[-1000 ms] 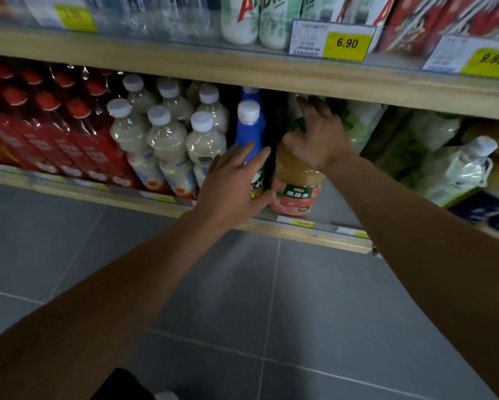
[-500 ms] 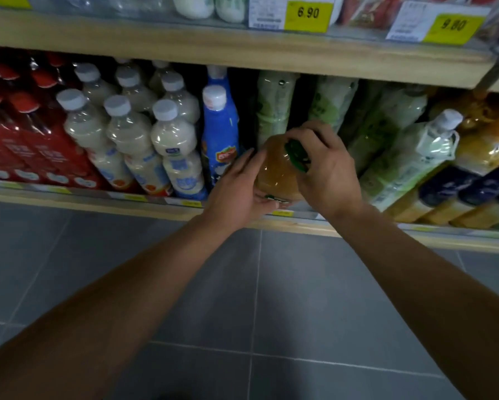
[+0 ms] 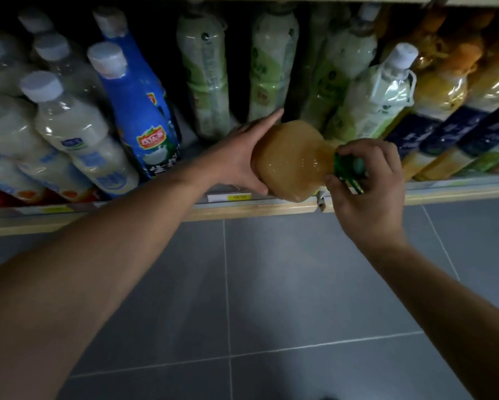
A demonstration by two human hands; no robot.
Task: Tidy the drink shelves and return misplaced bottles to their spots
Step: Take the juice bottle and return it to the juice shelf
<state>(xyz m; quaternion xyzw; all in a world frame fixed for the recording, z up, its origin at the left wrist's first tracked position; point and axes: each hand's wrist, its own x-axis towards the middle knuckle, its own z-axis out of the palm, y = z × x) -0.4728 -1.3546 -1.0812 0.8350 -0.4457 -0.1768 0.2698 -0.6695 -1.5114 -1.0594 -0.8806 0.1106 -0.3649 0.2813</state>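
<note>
At the shelf's left end stand the milky-white plastic bottles with white caps (image 3: 78, 131), then the tall blue-labelled plastic bottle with a white cap (image 3: 140, 111), all upright behind the pale wooden front edge of the shelf (image 3: 242, 213).

My left hand (image 3: 239, 157) lies flat, fingers straight, palm pressed against the left flank of the squat amber juice bottle with a green cap (image 3: 291, 160). It supports the bottle and grasps nothing.

The amber bottle is tipped well over, cap pointing right and toward me, its body overhanging the shelf's front edge near the middle. The pale green plastic bottles (image 3: 205, 76) stand just behind it.

My right hand (image 3: 369, 186) is clenched on the green cap, fingers and thumb curled round it. The bottle's bulk therefore lies left of this grip, held only at the neck.

Risks, in my judgement: the cap grip is narrow, so the heavy body may swing or slip off the open palm and drop to the grey tiled floor (image 3: 271, 298). The leaning white-capped green bottle (image 3: 378, 90) to the right sits near and could be knocked.
</note>
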